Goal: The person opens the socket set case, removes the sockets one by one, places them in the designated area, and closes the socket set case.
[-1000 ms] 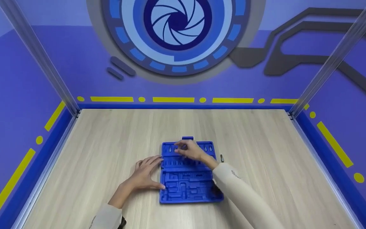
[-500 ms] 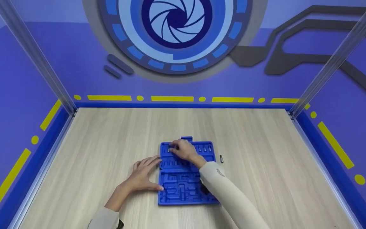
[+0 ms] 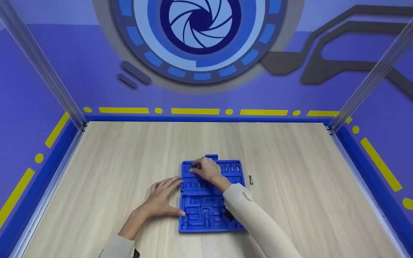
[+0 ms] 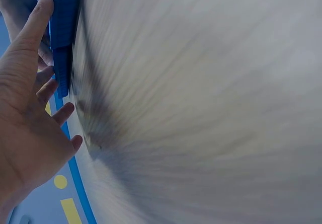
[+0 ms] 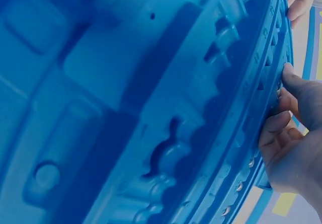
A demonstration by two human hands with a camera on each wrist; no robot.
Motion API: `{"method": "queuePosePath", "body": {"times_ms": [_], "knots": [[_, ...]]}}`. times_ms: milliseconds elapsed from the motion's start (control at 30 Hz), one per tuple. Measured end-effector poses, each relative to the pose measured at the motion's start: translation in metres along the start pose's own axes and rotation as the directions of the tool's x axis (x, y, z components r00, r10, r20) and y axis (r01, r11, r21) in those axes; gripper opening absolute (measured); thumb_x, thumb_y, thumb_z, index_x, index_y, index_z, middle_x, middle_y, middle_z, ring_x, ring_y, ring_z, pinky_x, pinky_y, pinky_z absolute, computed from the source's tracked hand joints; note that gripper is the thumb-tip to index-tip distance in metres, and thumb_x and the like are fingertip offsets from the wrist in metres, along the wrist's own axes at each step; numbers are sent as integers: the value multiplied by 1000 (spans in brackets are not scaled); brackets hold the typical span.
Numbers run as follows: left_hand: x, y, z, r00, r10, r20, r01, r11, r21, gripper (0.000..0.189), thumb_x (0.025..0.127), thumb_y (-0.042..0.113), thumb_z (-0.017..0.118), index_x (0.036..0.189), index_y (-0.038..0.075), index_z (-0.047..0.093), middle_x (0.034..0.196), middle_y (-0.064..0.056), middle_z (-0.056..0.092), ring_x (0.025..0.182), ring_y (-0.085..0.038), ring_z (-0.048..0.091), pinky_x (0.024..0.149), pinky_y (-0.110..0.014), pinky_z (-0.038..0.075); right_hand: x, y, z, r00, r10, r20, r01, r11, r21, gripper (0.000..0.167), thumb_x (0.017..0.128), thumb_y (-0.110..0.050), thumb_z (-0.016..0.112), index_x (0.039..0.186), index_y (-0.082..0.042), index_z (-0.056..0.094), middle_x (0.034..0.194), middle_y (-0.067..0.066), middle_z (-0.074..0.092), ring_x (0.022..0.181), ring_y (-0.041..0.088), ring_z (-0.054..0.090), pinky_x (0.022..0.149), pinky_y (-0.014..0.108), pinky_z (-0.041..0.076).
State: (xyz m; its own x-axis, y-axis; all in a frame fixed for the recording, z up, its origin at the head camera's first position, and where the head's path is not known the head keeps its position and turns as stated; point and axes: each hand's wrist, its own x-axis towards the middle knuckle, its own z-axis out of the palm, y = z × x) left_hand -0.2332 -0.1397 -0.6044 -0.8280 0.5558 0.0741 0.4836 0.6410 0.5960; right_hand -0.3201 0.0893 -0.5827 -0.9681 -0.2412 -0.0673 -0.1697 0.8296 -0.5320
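Note:
A blue plastic bit case (image 3: 212,229) lies opened flat on the table, its moulded slots facing up. Over the far-left part of its top row, my right hand (image 3: 208,169) pinches a small metal bit (image 5: 279,89) between thumb and fingers. Whether that bit is seated in its slot cannot be told. Several other bits (image 3: 232,167) stand in the same row to the right of the hand. My left hand (image 3: 161,197) has its fingers spread, with thumb and fingertips against the case's left side; the left wrist view shows the thumb (image 4: 37,20) on the blue edge.
One loose bit (image 3: 251,180) lies on the wooden table (image 3: 299,186) just right of the case. A latch tab (image 3: 211,156) sticks out from the case's far edge. Blue printed panels (image 3: 199,96) wall the table's back and sides.
My right hand has shifted left along the top row and closed on the leftmost visible bit, uncovering more bits on the right. The left hand stays against the case.

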Motion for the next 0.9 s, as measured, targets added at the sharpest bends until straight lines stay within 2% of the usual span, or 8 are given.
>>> {"method": "queuePosePath", "body": {"times_ms": [233,433,533,700,767,900], "knots": [[-2,-1,-1,1000,0,-1,0,1000,-10,114,64,62,89,155,11,43,163,-15,39,147,-44,35,109,-75,24,0,-10,1,995,101,20,-101,995,14,28,93,-32,76,117,-17,77,93,-1,73,77,9,60,67,29,50],[-2,0,-2,1000,0,-7,0,1000,-5,114,63,62,89,154,11,44,162,-16,40,147,-44,36,108,-75,25,1,-12,-2,990,139,18,-140,988,62,27,89,-31,80,113,-19,74,93,-2,71,82,13,62,73,33,50],[-1,1,-2,1000,-2,0,2,1000,-7,115,63,62,89,155,11,43,162,-16,39,147,-44,35,109,-75,25,0,-10,-2,992,126,13,-127,989,76,25,89,-30,80,111,-21,71,92,-2,71,82,14,62,74,35,50],[1,1,-2,1000,-11,11,11,1000,-5,115,63,62,90,155,12,43,163,-16,39,147,-44,35,109,-75,25,-3,-9,-1,998,56,2,-56,996,71,21,93,-27,76,112,-21,68,91,-1,71,77,13,59,68,31,44],[1,1,-2,1000,-13,13,13,1000,-3,114,64,62,90,155,12,43,163,-16,39,147,-44,35,109,-75,25,-4,-8,1,999,43,0,-43,998,56,20,95,-28,74,114,-21,71,93,0,73,78,14,62,67,31,46],[1,1,-1,1000,-10,23,10,1000,-5,114,65,62,89,156,12,42,163,-16,38,147,-45,35,109,-76,25,-7,-4,4,999,50,-14,-50,998,49,20,96,-30,72,112,-20,77,98,1,77,88,18,69,73,36,54]]}}
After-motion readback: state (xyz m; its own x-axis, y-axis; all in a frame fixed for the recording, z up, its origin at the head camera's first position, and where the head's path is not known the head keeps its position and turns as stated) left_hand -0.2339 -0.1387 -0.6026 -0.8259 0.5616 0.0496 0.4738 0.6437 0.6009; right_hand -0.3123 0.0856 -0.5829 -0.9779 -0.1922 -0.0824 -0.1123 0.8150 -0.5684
